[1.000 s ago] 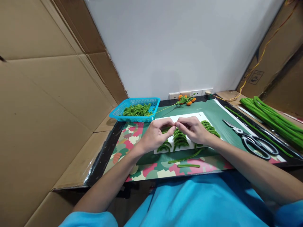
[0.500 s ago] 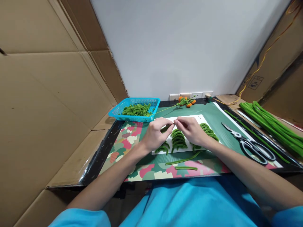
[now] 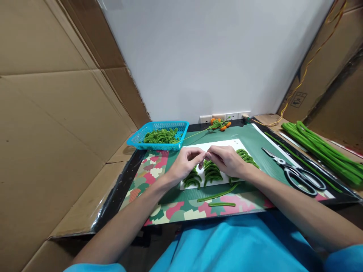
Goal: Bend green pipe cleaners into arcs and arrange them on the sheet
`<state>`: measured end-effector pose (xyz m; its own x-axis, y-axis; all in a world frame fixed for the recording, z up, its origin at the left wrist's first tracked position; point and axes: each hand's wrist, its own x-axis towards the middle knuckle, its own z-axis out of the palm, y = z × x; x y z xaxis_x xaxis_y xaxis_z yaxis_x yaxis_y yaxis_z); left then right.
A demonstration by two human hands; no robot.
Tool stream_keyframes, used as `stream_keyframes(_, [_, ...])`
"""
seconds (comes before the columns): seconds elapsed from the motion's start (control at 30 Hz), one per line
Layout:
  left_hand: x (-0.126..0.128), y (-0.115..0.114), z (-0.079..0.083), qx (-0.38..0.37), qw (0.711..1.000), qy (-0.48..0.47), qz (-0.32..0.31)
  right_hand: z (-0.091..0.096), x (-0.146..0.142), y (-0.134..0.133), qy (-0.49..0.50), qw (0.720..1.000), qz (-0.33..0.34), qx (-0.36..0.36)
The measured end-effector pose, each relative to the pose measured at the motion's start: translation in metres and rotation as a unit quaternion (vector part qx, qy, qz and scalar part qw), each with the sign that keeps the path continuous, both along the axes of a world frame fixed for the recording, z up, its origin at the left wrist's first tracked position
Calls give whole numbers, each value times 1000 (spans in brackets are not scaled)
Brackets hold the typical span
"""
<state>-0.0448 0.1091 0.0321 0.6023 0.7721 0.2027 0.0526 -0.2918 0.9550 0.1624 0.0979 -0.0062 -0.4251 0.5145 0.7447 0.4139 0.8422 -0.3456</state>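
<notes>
My left hand (image 3: pixel 185 165) and my right hand (image 3: pixel 227 160) meet fingertip to fingertip over a white sheet (image 3: pixel 227 144). Both are closed in a pinch on a small green pipe-cleaner piece, which the fingers mostly hide. Under and around the hands, bent green pieces lie on the sheet in rows: one stack (image 3: pixel 212 173) in the middle, another (image 3: pixel 192 180) below my left hand, a third (image 3: pixel 247 156) beyond my right wrist.
A blue basket (image 3: pixel 154 145) of bent green pieces stands at the back left. Scissors (image 3: pixel 297 175) lie to the right on the green mat (image 3: pixel 255 136), with long green stems (image 3: pixel 320 149) beyond. An orange flower sprig (image 3: pixel 219 123) lies at the back. Two straight green pieces (image 3: pixel 218 194) lie near the front edge. Cardboard walls stand on both sides.
The hands stay pinched together and have dropped slightly toward the sheet. The green piece that showed between my left fingers is now mostly covered. The view has shifted a little.
</notes>
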Motion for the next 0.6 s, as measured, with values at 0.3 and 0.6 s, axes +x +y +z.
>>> stream_keyframes(0.3, [-1, 0, 1, -226, 972, -39, -56, 4, 4, 0, -68, 990, -25, 122])
stream_keyframes(0.6, [-3, 4, -3, -13, 999, 4, -30, 8, 0, 2, 52, 996, 25, -70])
